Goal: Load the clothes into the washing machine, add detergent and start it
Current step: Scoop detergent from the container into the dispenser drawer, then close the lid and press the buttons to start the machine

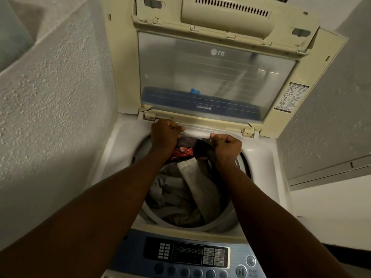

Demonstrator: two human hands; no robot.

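The heap of grey, beige and red clothes (180, 189) already sits inside the round steel drum (226, 219) at the centre of the frame, under the open top of the white top-loading washing machine (120, 141). Just above the heap, both hands are clenched on the curved white plastic edge (197, 131) at the back of the opening, probably a detergent drawer: the left hand (164, 135) on its left end, the right hand (226, 146) on its right. To do this well, pull evenly with both hands so it does not jam. The cream hinged lid with its clear window (216, 77) stands upright across the upper middle. The blue control panel (186, 255) lies along the bottom edge.
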